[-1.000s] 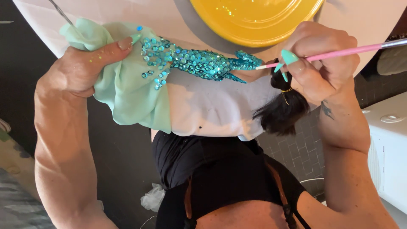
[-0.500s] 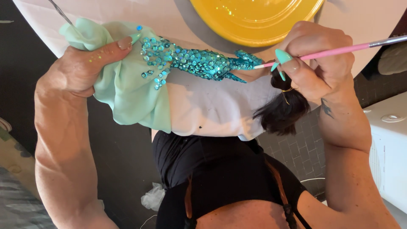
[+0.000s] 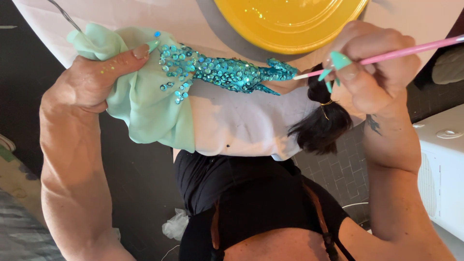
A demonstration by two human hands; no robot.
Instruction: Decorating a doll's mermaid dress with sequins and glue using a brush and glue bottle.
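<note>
I'm partway through dressing the sequinned piece (image 3: 227,73), the narrow teal strip lying across the white cloth (image 3: 232,125), and I place everything else by it. My left hand (image 3: 92,82) sits at its wide end, closed over the bunched mint-green fabric (image 3: 140,106) there, thumb pressed flat along the top fold just where the loose scattered sequins begin, pinning the gather so it can't shift. My right hand (image 3: 372,72) is at the opposite, pointed end, fingers curled shut around a thin pink stick (image 3: 386,52); its pale tip touches, or very nearly touches, the strip's tip. Whether the tip carries a sequin or glue I cannot tell. Beyond the strip, further from me, lies a yellow plate (image 3: 290,19) with a few glittering specks on it. On my side of the strip, below my right hand, hangs a dark tuft of hair (image 3: 319,125) tied with a thin band.

I judge the step in hand to be fine work at the pointed end. The next move calls for a steady, light touch with the stick while my left thumb holds the fabric taut, without dragging the sequins already set
</note>
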